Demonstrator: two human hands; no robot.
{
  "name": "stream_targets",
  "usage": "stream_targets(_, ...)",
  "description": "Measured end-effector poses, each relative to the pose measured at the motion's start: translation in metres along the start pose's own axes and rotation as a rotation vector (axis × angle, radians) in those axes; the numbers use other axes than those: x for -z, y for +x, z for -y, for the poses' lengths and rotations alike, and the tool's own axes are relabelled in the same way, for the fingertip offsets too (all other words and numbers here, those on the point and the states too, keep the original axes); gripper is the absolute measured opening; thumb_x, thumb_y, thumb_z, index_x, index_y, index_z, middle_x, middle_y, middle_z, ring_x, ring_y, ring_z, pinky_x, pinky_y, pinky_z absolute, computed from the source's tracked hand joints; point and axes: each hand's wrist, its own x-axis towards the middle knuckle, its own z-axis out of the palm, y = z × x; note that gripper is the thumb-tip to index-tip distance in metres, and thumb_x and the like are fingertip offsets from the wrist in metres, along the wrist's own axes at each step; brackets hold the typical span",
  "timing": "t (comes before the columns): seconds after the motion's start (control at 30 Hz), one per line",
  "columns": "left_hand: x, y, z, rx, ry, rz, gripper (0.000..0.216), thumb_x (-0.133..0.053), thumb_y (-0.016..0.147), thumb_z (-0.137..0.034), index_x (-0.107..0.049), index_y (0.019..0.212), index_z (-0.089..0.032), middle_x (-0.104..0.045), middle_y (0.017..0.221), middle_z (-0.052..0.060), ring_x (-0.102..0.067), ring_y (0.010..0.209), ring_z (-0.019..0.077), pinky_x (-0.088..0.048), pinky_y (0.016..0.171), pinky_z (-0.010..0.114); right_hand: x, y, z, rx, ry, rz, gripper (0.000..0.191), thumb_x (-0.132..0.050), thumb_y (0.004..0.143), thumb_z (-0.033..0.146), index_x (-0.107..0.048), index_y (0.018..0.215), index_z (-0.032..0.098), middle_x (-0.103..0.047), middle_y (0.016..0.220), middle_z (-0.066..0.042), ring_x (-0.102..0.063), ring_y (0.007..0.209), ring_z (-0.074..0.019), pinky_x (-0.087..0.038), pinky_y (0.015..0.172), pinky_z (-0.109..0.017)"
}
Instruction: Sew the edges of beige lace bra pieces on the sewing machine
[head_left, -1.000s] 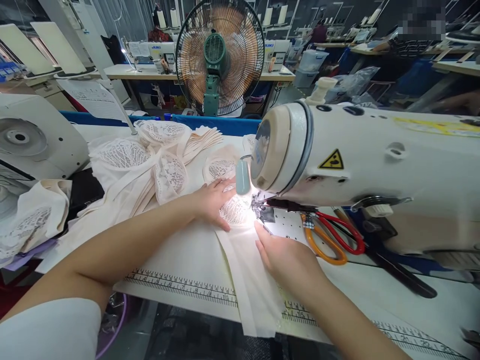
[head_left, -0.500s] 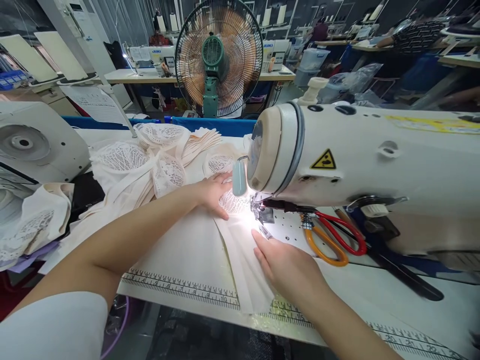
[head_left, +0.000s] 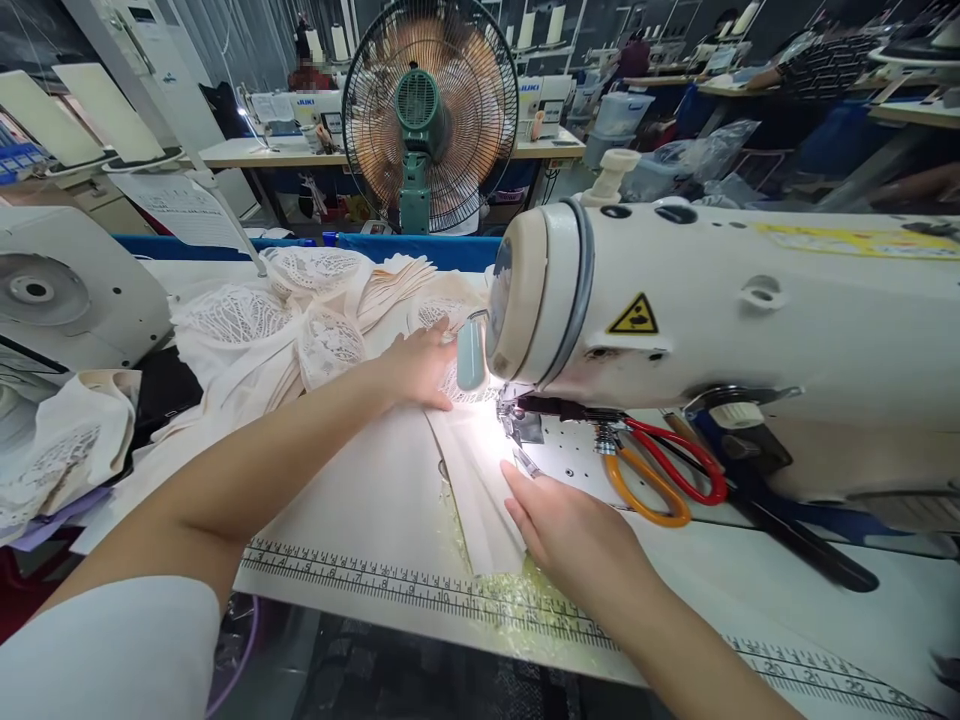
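Cream cloth (head_left: 480, 485) lies left of sewing machine (head_left: 697, 330), reaching its bright end. Left hand (head_left: 421, 368) spread on cloth, left of machine. Right hand (head_left: 577, 525) curled, in front of machine; cannot tell what it pinches. Slip toward machine could poke either hand. Uneven pull could wrinkle cloth, send it in crooked.

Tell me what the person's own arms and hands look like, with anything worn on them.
A plain white cloth sleeve leaves the left forearm bare. The right forearm is bare too; any sleeve on that side is out of view. The left hand and right hand show no gloves, rings or wristbands.
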Motion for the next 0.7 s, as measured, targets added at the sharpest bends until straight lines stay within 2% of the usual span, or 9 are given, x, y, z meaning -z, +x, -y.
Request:
stream_targets(0.07,-0.003,-0.019,-0.021,-0.014,0.018,-0.048,0.041,-0.06,0.078,-0.034,-0.053,0.111,-0.011,-0.055,0.109,0.014,-0.055,0.097,0.0274,-0.048,0.075,0.04,-0.002,-0.006,-0.005,0.045,0.027,-0.019,0.038,-0.034,0.092,0.024,-0.049,0.127,0.023,-0.06,0.076,-0.003,-0.056,0.067,-0.0183,-0.025,0.048,-0.027)
stream_targets(0.13,-0.011,-0.043,-0.046,-0.186,-0.012,-0.027,0.02,-0.045,0.088,-0.025,-0.059,0.093,-0.013,-0.059,0.098,0.011,-0.056,0.085,0.0197,-0.048,0.067,0.032,-0.006,-0.015,-0.012,0.134,0.037,-0.032,0.034,-0.036,0.091,0.022,-0.054,0.12,0.023,-0.058,0.076,-0.003,-0.055,0.067,-0.0178,-0.026,0.05,-0.026)
stream_targets(0.17,-0.016,-0.055,-0.058,-0.296,-0.033,0.011,0.019,-0.044,0.088,-0.023,-0.061,0.084,-0.014,-0.06,0.093,0.008,-0.056,0.081,0.0164,-0.048,0.066,0.029,-0.009,-0.02,-0.016,0.183,0.03,-0.037,0.033,-0.036,0.09,0.022,-0.055,0.117,0.023,-0.057,0.074,-0.003,-0.053,0.065,-0.0174,-0.025,0.049,-0.026)
stream_targets(0.2,-0.022,-0.067,-0.068,-0.403,-0.05,0.034,0.02,-0.045,0.088,-0.025,-0.061,0.082,-0.015,-0.06,0.092,0.007,-0.055,0.079,0.0147,-0.047,0.067,0.027,-0.011,-0.024,-0.02,0.229,0.019,-0.041,0.031,-0.037,0.09,0.022,-0.056,0.115,0.024,-0.054,0.072,-0.002,-0.052,0.063,-0.0168,-0.024,0.048,-0.026)
stream_targets(0.27,-0.033,-0.085,-0.081,-0.593,-0.034,0.017,0.026,-0.052,0.086,-0.035,-0.062,0.094,-0.013,-0.06,0.095,0.007,-0.054,0.08,0.0164,-0.046,0.066,0.029,-0.016,-0.031,-0.026,0.29,-0.01,-0.064,0.03,-0.04,0.089,0.021,-0.056,0.113,0.024,-0.051,0.069,-0.001,-0.049,0.059,-0.0154,-0.021,0.046,-0.025)
stream_targets(0.33,-0.04,-0.094,-0.085,-0.706,0.019,-0.033,0.043,-0.055,0.083,-0.046,-0.06,0.105,-0.01,-0.06,0.1,0.01,-0.053,0.081,0.0194,-0.044,0.063,0.032,-0.02,-0.035,-0.03,0.317,-0.028,-0.107,0.031,-0.041,0.087,0.017,-0.056,0.113,0.024,-0.05,0.068,0.0,-0.047,0.057,-0.0141,-0.02,0.046,-0.024)
stream_targets(0.47,-0.043,-0.094,-0.079,-0.721,0.071,-0.064,0.049,-0.057,0.08,-0.051,-0.06,0.106,-0.009,-0.06,0.102,0.011,-0.052,0.08,0.0201,-0.04,0.06,0.033,-0.024,-0.033,-0.03,0.322,-0.04,-0.147,0.032,-0.04,0.087,0.015,-0.056,0.114,0.023,-0.047,0.067,0.001,-0.044,0.055,-0.0124,-0.019,0.045,-0.024)
stream_targets(0.7,-0.042,-0.086,-0.072,-0.717,0.086,-0.098,0.035,-0.048,0.087,-0.039,-0.061,0.103,-0.012,-0.06,0.108,0.009,-0.05,0.088,0.0212,-0.041,0.066,0.034,-0.023,-0.023,-0.026,0.258,-0.06,-0.099,0.037,-0.037,0.089,0.019,-0.051,0.123,0.025,-0.046,0.068,0.001,-0.044,0.054,-0.0126,-0.017,0.044,-0.024)
